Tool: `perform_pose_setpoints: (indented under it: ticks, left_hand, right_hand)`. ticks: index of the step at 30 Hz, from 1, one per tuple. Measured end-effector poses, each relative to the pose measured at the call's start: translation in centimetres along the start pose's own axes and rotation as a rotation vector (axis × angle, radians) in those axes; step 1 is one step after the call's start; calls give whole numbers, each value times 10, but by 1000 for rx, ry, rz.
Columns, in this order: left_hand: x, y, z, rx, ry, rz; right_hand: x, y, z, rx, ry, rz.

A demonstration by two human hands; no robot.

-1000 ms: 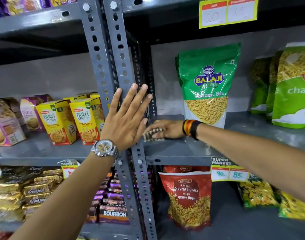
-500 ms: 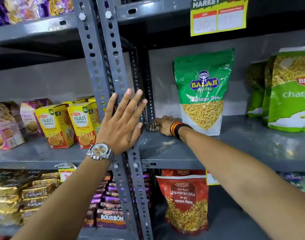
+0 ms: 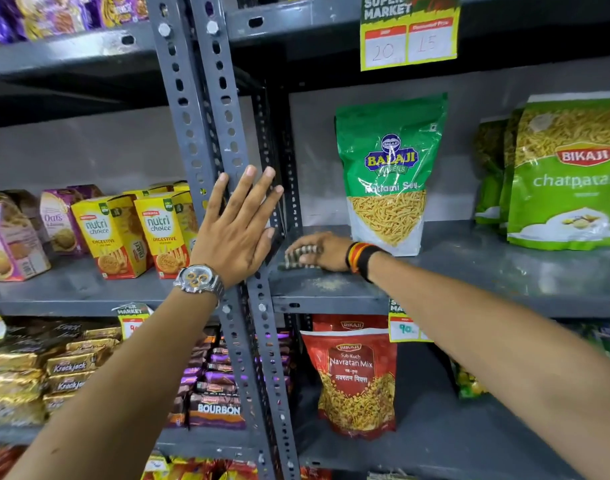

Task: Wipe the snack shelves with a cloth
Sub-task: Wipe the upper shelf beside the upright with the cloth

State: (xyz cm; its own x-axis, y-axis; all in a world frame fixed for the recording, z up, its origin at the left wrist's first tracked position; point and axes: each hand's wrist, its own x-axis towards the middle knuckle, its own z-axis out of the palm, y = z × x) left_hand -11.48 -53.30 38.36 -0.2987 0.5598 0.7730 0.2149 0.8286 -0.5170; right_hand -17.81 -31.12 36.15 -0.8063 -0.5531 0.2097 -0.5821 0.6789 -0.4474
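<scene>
My right hand (image 3: 322, 251) presses a striped cloth (image 3: 294, 258) flat on the grey middle shelf (image 3: 469, 271), at its left end beside the upright. The cloth shows only at my fingers. A patch of dust (image 3: 326, 282) lies on the shelf just in front of that hand. My left hand (image 3: 237, 230), with a wristwatch, rests flat and open against the perforated grey upright (image 3: 224, 140). A green Balaji snack bag (image 3: 390, 168) stands just behind and right of my right wrist.
Green Bikaji bags (image 3: 566, 174) stand at the shelf's right. Yellow Nutri Choice boxes (image 3: 137, 233) fill the left bay's shelf. Below are a red Navratan Mix bag (image 3: 353, 379), Bourbon packs (image 3: 217, 407) and Krackjack packs (image 3: 68, 368). Price tags (image 3: 409, 36) hang from the shelf edges.
My right hand with the cloth went back deeper along the shelf, then came slightly forward and left again. The view shifted downward. My left hand stays on the upright.
</scene>
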Motion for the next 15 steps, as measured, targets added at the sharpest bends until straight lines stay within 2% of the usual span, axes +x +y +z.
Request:
perform_pose_setpoints:
  ticks: [2,4,6,7,11,15]
  left_hand:
    - [0,-1,0,-7,5,5]
    - [0,-1,1,-17,11,10]
    - [0,-1,2,-17,17,12]
    - [0,0,3,-13,20,9]
    - [0,0,5,-9,24,6]
    - [-1,-2,4,-11,35,16]
  right_hand:
    - [-8,-13,8,-49,-29,-87]
    - [-25,-18,0,-26,-140,-163]
    - [-44,-12,-20,-7,-262,-141]
    - [-46,-8,-30,1,-267,-118]
    - [-31,8,-29,17,-107,-83]
    - [-38,15,-15,-20,-111,-102]
